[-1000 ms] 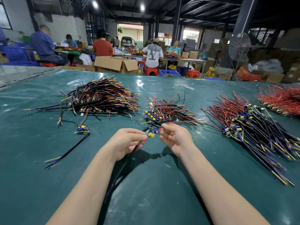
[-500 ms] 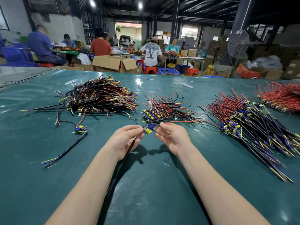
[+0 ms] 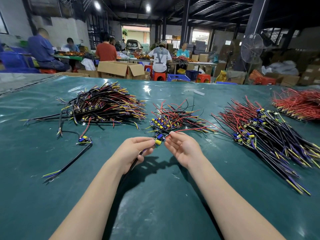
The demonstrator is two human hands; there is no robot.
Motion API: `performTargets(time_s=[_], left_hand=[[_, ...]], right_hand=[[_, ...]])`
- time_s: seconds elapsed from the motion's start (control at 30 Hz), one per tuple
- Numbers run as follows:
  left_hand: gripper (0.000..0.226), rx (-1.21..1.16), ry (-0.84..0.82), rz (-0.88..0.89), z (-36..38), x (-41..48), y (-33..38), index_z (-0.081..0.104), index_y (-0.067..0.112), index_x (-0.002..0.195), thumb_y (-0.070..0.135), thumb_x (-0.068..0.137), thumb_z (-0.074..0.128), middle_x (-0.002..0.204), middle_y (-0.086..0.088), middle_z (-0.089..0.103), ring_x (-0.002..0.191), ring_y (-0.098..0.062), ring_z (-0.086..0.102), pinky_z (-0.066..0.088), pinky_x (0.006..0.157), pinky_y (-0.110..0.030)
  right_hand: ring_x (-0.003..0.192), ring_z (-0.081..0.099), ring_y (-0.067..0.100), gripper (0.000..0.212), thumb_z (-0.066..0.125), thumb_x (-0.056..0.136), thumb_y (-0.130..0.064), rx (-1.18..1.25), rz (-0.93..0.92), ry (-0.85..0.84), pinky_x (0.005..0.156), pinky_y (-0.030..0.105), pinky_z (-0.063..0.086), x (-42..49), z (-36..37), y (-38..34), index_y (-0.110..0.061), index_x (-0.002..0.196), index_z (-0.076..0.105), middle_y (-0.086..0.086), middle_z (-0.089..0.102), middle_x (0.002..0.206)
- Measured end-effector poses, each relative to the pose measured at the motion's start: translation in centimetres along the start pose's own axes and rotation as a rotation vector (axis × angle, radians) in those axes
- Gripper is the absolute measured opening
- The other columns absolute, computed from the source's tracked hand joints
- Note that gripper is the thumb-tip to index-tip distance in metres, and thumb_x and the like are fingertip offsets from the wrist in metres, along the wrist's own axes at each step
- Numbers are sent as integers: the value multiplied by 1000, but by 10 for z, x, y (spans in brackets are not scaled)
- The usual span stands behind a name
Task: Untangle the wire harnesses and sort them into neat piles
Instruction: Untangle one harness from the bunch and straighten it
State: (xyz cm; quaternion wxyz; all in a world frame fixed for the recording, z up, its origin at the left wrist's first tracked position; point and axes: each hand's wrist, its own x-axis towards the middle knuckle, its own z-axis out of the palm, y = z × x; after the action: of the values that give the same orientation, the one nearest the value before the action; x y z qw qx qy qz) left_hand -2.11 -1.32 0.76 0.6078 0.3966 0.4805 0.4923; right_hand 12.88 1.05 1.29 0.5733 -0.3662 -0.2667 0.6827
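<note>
My left hand (image 3: 134,150) grips one wire harness (image 3: 159,139) by its black cable, just behind the small board with a yellow and a blue part. My right hand (image 3: 183,147) pinches the red wire at the board's other end. The harness hangs a little above the green table (image 3: 155,196). Straight beyond it lies a small tangled pile (image 3: 174,118) of red and black wires. A large black, yellow and red pile (image 3: 107,105) sits at the left. A long pile (image 3: 263,134) with red ends lies at the right.
A single harness (image 3: 83,140) with a long black cable lies loose at the left front. A red wire pile (image 3: 299,104) sits at the far right edge. Beyond the table are cardboard boxes (image 3: 121,69), stools, a standing fan (image 3: 252,48) and several seated people.
Both hands have opened a little and lifted the harness slightly; the board now shows between them and the right hand's fingertips hold the red wire.
</note>
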Motion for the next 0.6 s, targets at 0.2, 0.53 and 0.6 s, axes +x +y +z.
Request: performTargets(time_s=[0.2,0.53,0.6], left_hand=[[7,-47,-22,-46,-2,2,1,65,6,88,4,87,58,63,2,66,45,1,57,24,28,-7],[7,34,-63,-21,1,0,-1,62,15,79,14,86,61,67,7,70,61,-7,69,19,27,-9],[14,152,-40,8,1,1,-2,59,19,70,18,82,66,65,10,67,65,-5,69,23,32,-10]], right_hand=[[38,60,12,21,54,90,-5,-6,9,4,42,21,52,-1,1,1,-6,69,54,4,60,44],[38,59,9,19,56,85,7,40,-6,45,42,19,51,0,-2,-1,-4,69,54,3,60,44],[38,59,10,17,56,87,3,-18,22,21,42,19,51,-1,-3,-1,-4,71,55,3,59,43]])
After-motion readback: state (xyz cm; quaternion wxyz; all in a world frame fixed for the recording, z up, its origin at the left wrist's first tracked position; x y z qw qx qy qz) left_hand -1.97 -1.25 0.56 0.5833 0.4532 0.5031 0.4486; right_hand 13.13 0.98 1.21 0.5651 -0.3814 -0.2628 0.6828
